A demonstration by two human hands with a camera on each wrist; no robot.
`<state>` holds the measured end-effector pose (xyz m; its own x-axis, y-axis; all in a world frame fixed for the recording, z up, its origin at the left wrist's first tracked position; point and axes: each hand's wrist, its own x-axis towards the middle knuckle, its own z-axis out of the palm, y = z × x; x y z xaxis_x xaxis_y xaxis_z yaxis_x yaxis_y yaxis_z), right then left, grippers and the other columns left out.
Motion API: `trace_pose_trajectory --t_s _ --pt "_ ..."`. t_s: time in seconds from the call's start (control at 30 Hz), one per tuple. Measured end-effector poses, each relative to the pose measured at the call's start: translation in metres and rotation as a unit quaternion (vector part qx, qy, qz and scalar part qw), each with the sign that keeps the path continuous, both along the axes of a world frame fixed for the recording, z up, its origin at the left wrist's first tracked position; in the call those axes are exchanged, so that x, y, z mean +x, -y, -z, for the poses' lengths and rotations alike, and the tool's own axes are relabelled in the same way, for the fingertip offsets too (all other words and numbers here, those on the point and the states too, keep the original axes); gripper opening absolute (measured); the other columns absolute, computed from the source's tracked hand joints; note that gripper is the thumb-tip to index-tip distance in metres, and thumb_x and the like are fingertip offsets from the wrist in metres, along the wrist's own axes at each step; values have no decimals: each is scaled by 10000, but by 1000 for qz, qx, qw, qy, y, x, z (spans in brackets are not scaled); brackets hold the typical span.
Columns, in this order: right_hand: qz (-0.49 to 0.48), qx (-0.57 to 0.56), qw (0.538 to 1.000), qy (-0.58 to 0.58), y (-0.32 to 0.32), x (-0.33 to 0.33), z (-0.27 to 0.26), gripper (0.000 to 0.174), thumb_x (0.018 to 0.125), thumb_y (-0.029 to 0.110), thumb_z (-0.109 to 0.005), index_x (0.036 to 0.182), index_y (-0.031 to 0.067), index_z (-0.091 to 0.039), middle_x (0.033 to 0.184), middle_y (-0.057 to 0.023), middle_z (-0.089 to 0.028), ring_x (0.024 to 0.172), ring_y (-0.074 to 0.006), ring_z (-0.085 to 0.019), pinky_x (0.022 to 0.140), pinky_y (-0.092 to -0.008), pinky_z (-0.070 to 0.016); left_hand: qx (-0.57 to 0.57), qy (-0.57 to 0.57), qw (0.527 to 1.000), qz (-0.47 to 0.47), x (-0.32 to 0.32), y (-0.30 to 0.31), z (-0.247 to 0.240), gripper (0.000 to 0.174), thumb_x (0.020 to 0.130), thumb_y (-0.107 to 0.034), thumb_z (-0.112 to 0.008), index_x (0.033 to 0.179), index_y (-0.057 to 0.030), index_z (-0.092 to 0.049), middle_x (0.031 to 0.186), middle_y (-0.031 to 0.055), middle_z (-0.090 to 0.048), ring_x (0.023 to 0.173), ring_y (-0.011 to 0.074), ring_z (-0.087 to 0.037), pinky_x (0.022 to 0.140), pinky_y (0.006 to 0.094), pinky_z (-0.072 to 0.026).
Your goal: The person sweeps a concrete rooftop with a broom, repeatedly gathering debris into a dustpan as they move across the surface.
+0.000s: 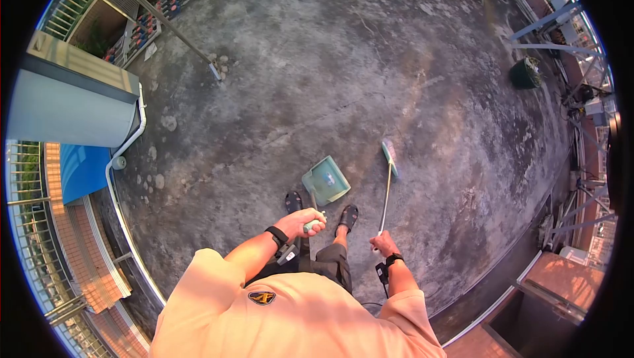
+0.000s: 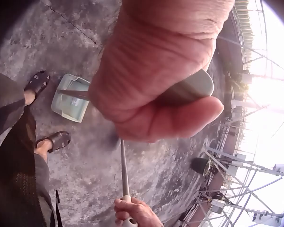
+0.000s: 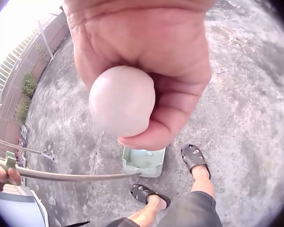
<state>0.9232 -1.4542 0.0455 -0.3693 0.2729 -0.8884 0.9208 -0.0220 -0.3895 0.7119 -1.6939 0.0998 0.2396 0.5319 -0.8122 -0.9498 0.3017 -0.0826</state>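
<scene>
My left hand (image 1: 305,219) grips the green end of the handle of a long-handled dustpan (image 1: 317,187). The pale green pan lies on the concrete just ahead of my feet, with a small pale patch showing inside. My right hand (image 1: 383,242) holds a broom's light-coloured pole (image 1: 386,203), fingers wrapped round its upper end. In the right wrist view the rounded white pole end (image 3: 122,101) sticks out of that fist. The broom head (image 1: 388,155), green with pinkish bristles, rests on the ground right of the pan, apart from it.
Dark clogs (image 1: 350,216) stand on the stained concrete floor (image 1: 277,61). A dark bucket (image 1: 525,74) sits at the far right by metal struts. A slanting pole (image 1: 178,31) meets the floor at upper left, and a white pipe (image 1: 125,216) runs along the left edge.
</scene>
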Motion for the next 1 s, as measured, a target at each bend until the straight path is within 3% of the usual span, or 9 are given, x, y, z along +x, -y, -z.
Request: trace_pose_trajectory --t_s 0.07,0.17,0.23,0.4,0.53,0.7,0.9,0.97,1.0 --pt "16 -44 999 4 41 20 9 296 706 145 -612 846 -25 -415 604 -76 -546 521 -170 -529 498 -303 -429 -2 -3 1000 -10 -2 -1 -4 122 769 -43 -505 707 -74 -404 561 -2 -444 385 48 -391 297 176 -293" --pt "-53 -108 990 73 79 24 -55 343 702 195 -615 889 2 -402 678 -78 -538 570 -161 -510 498 -284 -397 -7 -6 1000 -4 -2 -12 -6 129 772 -48 -505 716 -77 -393 561 -4 -443 386 46 -393 298 176 -294" --pt "-105 -110 985 77 79 27 -93 317 692 217 -598 866 9 -434 747 -82 -526 622 -172 -487 508 -323 -385 -16 -9 1000 9 0 -15 -5 132 776 -51 -505 721 -78 -388 564 -6 -444 386 45 -394 300 176 -294" --pt "-63 -187 980 10 29 43 -117 210 709 159 -586 776 23 -440 618 -41 -492 510 -142 -480 457 -275 -382 -6 -29 997 -70 9 -5 -15 86 744 -46 -528 722 -62 -446 589 13 -482 405 53 -424 310 181 -311" --pt "-7 -161 987 -6 -13 29 -106 211 696 120 -594 787 14 -436 560 -34 -485 456 -122 -478 420 -269 -387 0 31 996 -79 23 4 5 131 771 -42 -492 688 -70 -395 576 12 -440 397 58 -399 300 181 -294" --pt "-96 -76 991 -61 -72 -60 -87 163 734 98 -572 763 42 -421 559 -28 -474 452 -112 -470 408 -270 -388 -7 90 971 -220 33 9 -11 156 791 -64 -465 658 -65 -382 556 24 -414 387 71 -399 280 191 -290" --pt "-163 2 979 -125 -97 -185 8 169 654 73 -562 765 -5 -461 555 -85 -532 466 -162 -530 443 -291 -426 4 32 963 -266 24 16 -1 147 788 -130 -479 661 -83 -423 537 -46 -417 376 24 -361 294 159 -250" --pt "-342 119 906 -221 -87 -197 47 266 620 112 -598 807 -33 -477 625 -121 -564 548 -197 -572 485 -314 -446 36 56 954 -292 17 20 15 150 794 -134 -471 662 -77 -429 533 -41 -419 368 27 -350 295 163 -250" --pt "-445 82 868 -202 -79 -206 55 298 612 134 -607 818 -37 -478 644 -125 -571 575 -211 -578 501 -324 -451 36 49 950 -307 16 23 23 144 795 -120 -470 665 -77 -423 543 -35 -428 373 27 -360 297 162 -262"
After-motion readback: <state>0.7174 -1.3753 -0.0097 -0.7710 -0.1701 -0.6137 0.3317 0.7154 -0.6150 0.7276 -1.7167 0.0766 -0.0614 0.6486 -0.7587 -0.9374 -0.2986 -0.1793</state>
